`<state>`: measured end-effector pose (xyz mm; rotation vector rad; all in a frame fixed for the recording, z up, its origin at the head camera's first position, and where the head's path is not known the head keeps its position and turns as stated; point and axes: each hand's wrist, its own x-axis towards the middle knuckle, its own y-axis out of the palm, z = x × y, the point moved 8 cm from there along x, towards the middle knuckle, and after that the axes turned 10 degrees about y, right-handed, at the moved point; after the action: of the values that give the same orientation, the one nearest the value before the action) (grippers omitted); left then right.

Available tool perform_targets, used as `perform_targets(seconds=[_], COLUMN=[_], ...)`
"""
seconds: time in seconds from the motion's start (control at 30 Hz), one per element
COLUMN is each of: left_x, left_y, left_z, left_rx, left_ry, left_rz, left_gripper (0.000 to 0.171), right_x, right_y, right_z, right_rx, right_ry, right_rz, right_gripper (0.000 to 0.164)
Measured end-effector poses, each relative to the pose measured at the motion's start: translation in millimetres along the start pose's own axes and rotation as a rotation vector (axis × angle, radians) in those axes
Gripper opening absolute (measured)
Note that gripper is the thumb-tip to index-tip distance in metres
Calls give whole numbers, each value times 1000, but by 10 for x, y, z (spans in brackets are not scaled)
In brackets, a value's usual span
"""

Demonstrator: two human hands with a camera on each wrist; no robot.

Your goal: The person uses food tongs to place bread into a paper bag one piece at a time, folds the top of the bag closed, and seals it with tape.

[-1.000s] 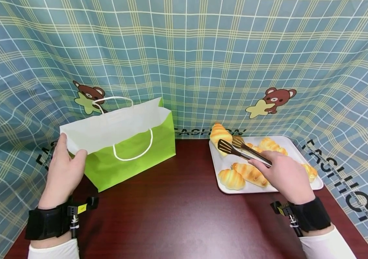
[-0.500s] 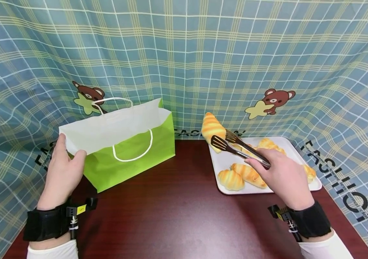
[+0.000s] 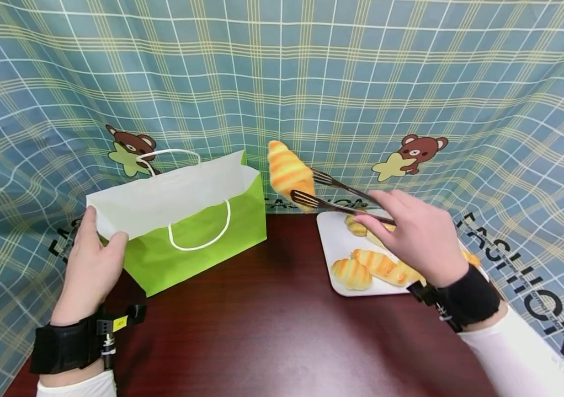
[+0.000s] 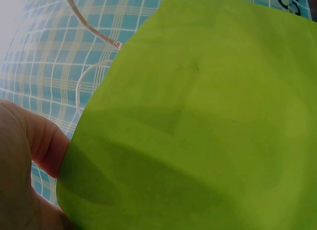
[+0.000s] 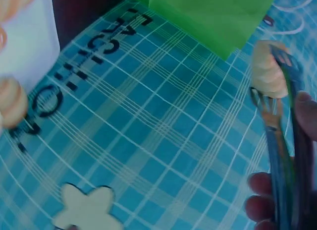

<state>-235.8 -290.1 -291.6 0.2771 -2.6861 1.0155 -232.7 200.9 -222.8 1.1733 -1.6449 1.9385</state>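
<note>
My right hand grips dark metal food tongs over the tray's back left. Their slotted ends clasp a striped, croissant-shaped bread roll, raised in front of the curtain to the right of the bag. In the right wrist view the roll sits between the two tong ends. My left hand holds the left end of the rim of a green paper bag, which stands upright with its white-lined mouth open. In the left wrist view, fingers meet the edge of the bag's green side.
Several more bread rolls, one of them a small roll, lie on a white tray at the right, partly hidden by my right hand. White cord handles rise from the bag. A plaid curtain encloses the dark red table.
The bread roll, clasped in the tongs, has risen off the tray's back left corner and moved left towards the bag. My right hand has moved left and up; the left stays at the bag's rim.
</note>
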Motion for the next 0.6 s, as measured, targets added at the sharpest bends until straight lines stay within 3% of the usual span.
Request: perform_targets(seconds=[0.1, 0.37, 0.6], left_x=[-5, 16, 21], left_y=[-4, -4, 5], left_z=[-1, -16, -8], left_rx=[-2, -1, -1], left_ry=[3, 9, 23], left_rz=[2, 13, 13], left_gripper=[73, 73, 72], right_x=[250, 816, 1147], right_y=[-67, -137, -48], right_z=[143, 486, 699], right_rx=[6, -39, -77], right_ry=[-116, -400, -552], right_rz=[-32, 19, 43], right_gripper=[53, 53, 47])
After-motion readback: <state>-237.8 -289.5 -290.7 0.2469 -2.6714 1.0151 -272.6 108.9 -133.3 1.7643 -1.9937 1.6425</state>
